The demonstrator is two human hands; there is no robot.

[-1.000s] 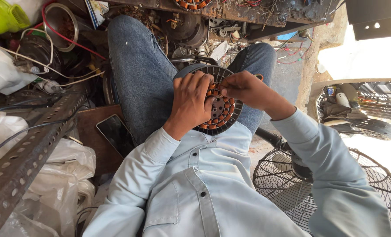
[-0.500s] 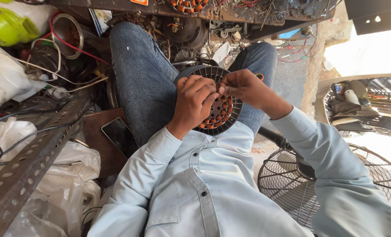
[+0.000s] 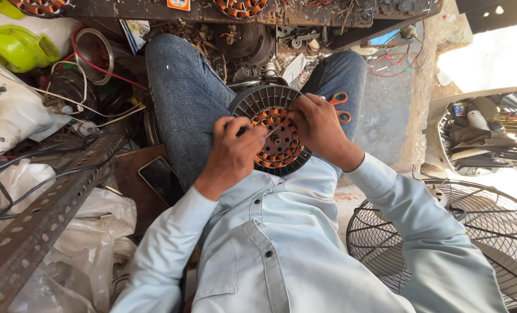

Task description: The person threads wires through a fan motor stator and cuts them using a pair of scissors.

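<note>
A round fan motor stator [image 3: 277,136] with orange copper coils and a dark slotted rim rests on my lap between my jeans-clad knees. My left hand [image 3: 232,153] lies on the stator's left side, fingers closed around a thin dark tool whose tip points at the coils. My right hand [image 3: 316,124] grips the right rim and pinches a thin wire over the windings. Orange-handled scissors [image 3: 339,107] lie on my right thigh just past that hand.
A phone [image 3: 161,179] lies on a brown board at my left. A perforated metal angle bar [image 3: 44,214], plastic bags, cables, a green appliance [image 3: 17,43] crowd the left. A wire fan guard [image 3: 473,243] stands at the lower right. More stators sit on the bench ahead.
My left hand has slid off the middle of the stator to its left side, uncovering the coils. The right hand has shifted a little along the right rim.
</note>
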